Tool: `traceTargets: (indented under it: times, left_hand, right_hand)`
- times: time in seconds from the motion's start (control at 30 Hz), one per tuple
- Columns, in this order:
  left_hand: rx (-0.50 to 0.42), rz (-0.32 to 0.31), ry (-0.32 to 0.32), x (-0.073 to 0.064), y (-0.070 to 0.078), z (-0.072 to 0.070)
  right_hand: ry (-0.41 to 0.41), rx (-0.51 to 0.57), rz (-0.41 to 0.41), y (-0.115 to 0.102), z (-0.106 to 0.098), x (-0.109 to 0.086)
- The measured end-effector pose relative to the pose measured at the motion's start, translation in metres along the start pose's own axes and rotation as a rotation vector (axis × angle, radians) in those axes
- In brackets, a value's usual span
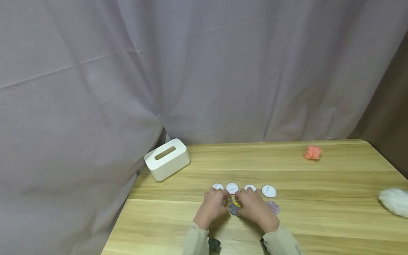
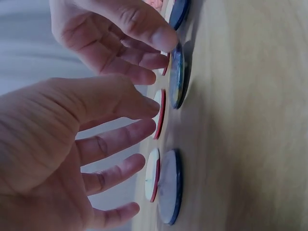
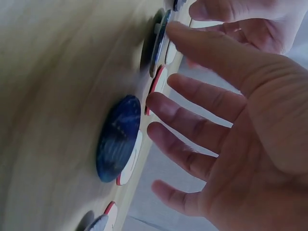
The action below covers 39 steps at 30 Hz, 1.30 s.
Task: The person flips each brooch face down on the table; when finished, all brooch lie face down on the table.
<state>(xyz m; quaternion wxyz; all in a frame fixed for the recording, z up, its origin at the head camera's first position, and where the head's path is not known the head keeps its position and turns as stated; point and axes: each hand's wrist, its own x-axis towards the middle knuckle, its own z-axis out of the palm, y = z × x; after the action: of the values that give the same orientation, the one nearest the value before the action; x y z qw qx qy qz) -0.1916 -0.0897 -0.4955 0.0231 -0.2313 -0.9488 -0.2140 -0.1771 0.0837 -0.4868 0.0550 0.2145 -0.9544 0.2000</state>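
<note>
Between the two hands lies a dark round disc with a yellow patch (image 1: pixel 234 209), tilted slightly off the table. My right hand (image 1: pixel 255 207) has its thumb at the rim of this disc (image 2: pixel 177 79); its other fingers spread loosely, apart from it. My left hand (image 1: pixel 213 207) hovers just left of the disc, fingers relaxed, and no object shows in its grasp. Beyond the hands runs a row of white discs (image 1: pixel 232 188) with red edges, partly covered by the fingers. A purple patterned disc (image 1: pixel 273 207) lies right of my right hand; it appears dark blue (image 3: pixel 118 139) in the right wrist view.
On the wooden table (image 1: pixel 165 219), a white tissue box (image 1: pixel 169 163) stands at the back left. A coral-coloured ruffled item (image 1: pixel 312 152) lies at the back right, and a fluffy white item (image 1: pixel 394 202) at the right edge. Grey curtain (image 1: pixel 216 71) hangs behind.
</note>
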Motion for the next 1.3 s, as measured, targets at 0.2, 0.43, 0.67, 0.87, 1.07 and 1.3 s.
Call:
traceTargets:
  times: [0.2,0.43,0.67,0.87,1.07,1.3]
  left_hand:
    - [0.0,0.011,-0.015,-0.003,0.004,0.004]
    - [0.013,0.021,0.003,-0.004,0.005,0.004]
    - [0.005,0.015,0.006,-0.005,0.006,0.005]
    - [-0.04,-0.001,0.037,-0.007,0.007,0.002]
    - [-0.053,0.005,0.073,-0.008,0.004,0.003]
    - [-0.051,-0.002,0.095,-0.008,0.002,0.0]
  right_hand:
    - [0.007,0.026,-0.04,0.0,0.004,-0.003]
    - [0.031,0.025,-0.076,0.0,0.006,-0.003]
    - [0.002,0.027,-0.086,0.001,0.001,-0.004]
    - [-0.032,0.086,-0.08,0.006,-0.003,-0.004]
    - [-0.008,0.086,-0.096,0.004,-0.007,-0.004]
    - [0.029,0.117,-0.11,-0.001,-0.009,-0.002]
